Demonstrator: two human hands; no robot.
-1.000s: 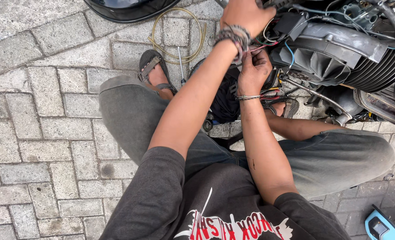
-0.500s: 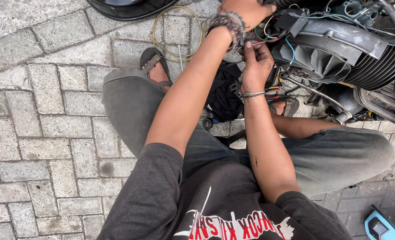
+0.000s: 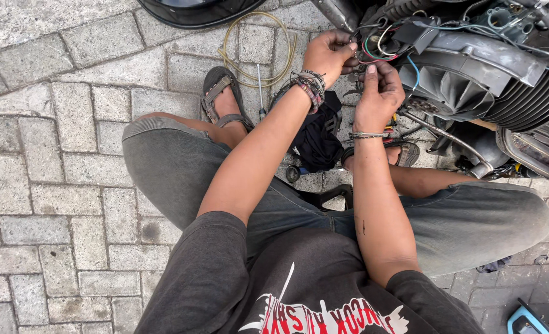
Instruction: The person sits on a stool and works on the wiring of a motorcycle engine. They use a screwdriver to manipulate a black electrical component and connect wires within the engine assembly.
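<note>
The person is sitting on grey paving bricks [image 3: 58,185] with both knees spread, and both hands are working at a bundle of coloured wires [image 3: 373,46] at the side of a finned engine [image 3: 472,74] near the top edge of the view. The left hand [image 3: 329,54] is curling closed, its fingertips pinching the wires where they are leaving the engine housing, while the right hand [image 3: 378,93] is sitting just below and beside it, fingers bent around the same strands and thumb pointing up. The 2 hands are almost touching, crowded against the engine cover, so there is little room on that side; the open space is lying to the left, over the bricks. A black cloth [image 3: 318,133] is lying under the left wrist, between 2 sandalled feet [image 3: 222,99]. A loop of yellowish hose [image 3: 256,55] and a thin screwdriver [image 3: 259,89] are resting on the bricks just past the left foot. A blue-edged case [image 3: 525,318] is poking in at the bottom right corner.
</note>
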